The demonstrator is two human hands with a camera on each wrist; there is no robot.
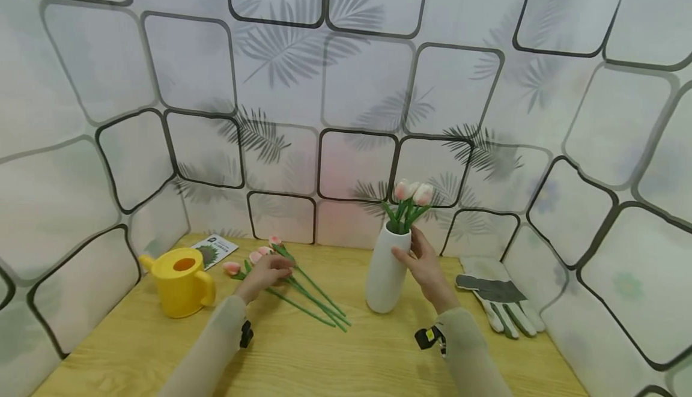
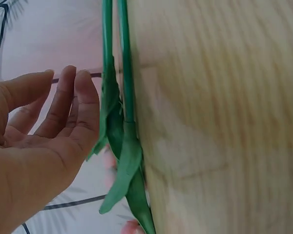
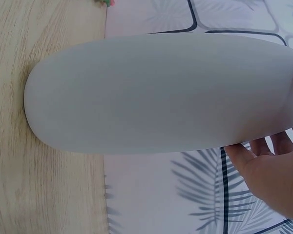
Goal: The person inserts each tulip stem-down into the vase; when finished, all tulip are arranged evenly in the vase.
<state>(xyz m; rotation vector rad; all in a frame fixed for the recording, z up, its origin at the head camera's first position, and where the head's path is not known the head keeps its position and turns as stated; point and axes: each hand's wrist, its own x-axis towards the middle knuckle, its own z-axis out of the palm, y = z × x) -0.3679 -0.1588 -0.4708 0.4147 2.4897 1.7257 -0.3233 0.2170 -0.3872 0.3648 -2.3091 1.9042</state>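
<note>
A tall white vase (image 1: pixel 386 274) stands on the table, with pink-and-white tulips (image 1: pixel 423 194) in its mouth. My right hand (image 1: pixel 426 266) holds it near the neck, thumb on the front and fingers around the far side. The right wrist view is mostly filled by the vase's smooth body. Several more pink tulips (image 1: pixel 232 268) lie on the table at the left, green stems pointing toward the vase. Over their upper stems hovers my left hand (image 1: pixel 265 277), fingers loosely bent. In the left wrist view its fingertips are beside the green leaves (image 2: pixel 124 165), with nothing between them and the thumb.
A yellow watering can (image 1: pixel 181 283) is at the left, with a seed packet (image 1: pixel 215 249) picturing a green plant behind it. Grey-and-white gloves (image 1: pixel 500 295) lie at the right. Patterned curtain (image 1: pixel 362 78) encloses the table's back and sides.
</note>
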